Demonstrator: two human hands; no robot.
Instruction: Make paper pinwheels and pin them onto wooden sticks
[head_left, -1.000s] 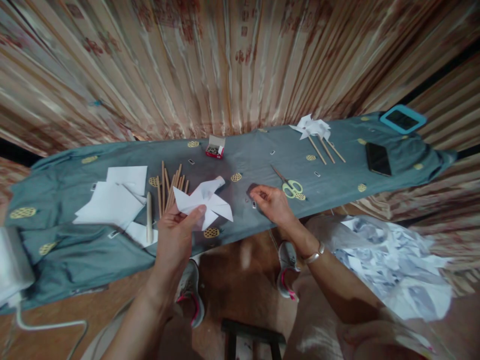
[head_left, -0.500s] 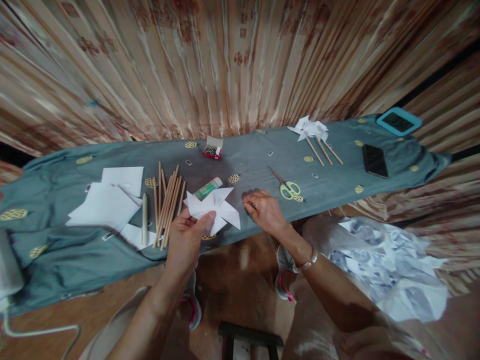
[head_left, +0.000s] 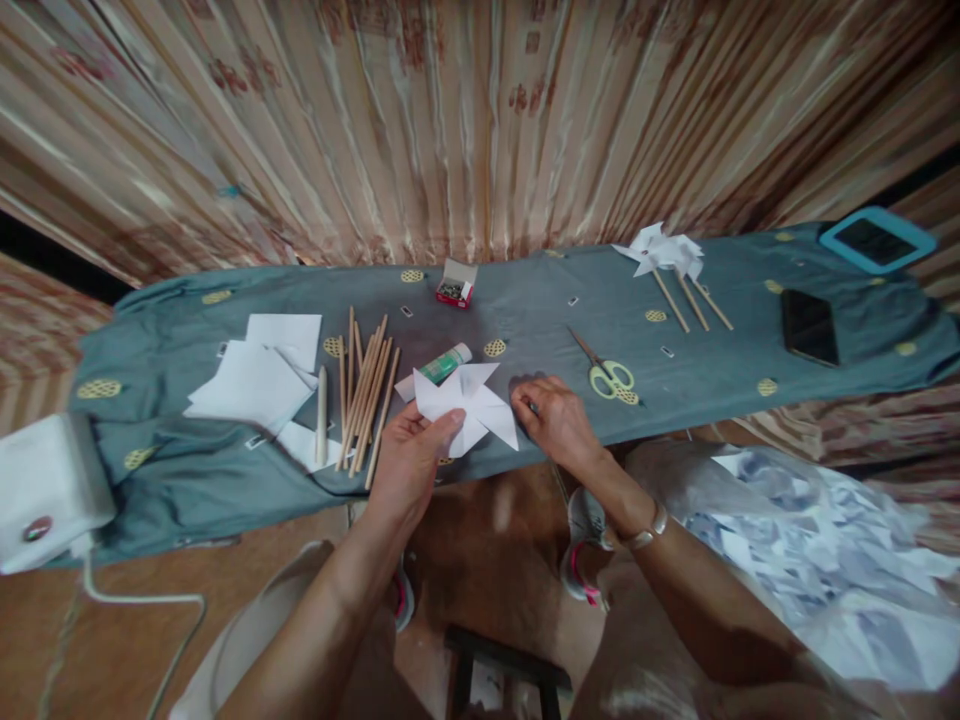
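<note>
My left hand (head_left: pixel 409 460) pinches a white paper pinwheel (head_left: pixel 480 408) between thumb and fingers, its folded blades spread out above the cloth. Just right of it, my right hand (head_left: pixel 559 422) rests low over the table with fingers curled together; a small dark spot shows at the fingertips, too small to name. Behind the pinwheel lies a green and white glue stick (head_left: pixel 442 368), partly covered by it. Wooden sticks (head_left: pixel 367 395) form a loose bundle beside my left hand. Scissors (head_left: pixel 609 375) with pale green handles lie beyond my right hand.
A small red box (head_left: pixel 455 290) of metal bits stands open at the back. Paper sheets (head_left: pixel 251 385) lie left, near a white device (head_left: pixel 52 490) with a cord. Finished pinwheels (head_left: pixel 660 250), a phone (head_left: pixel 810 327) and a bag of paper scraps (head_left: pixel 817 560) are right.
The camera view has turned left, so the table's contents sit further right and more of the white device shows. Both hands keep nearly the same pose, the pinwheel still in the left.
</note>
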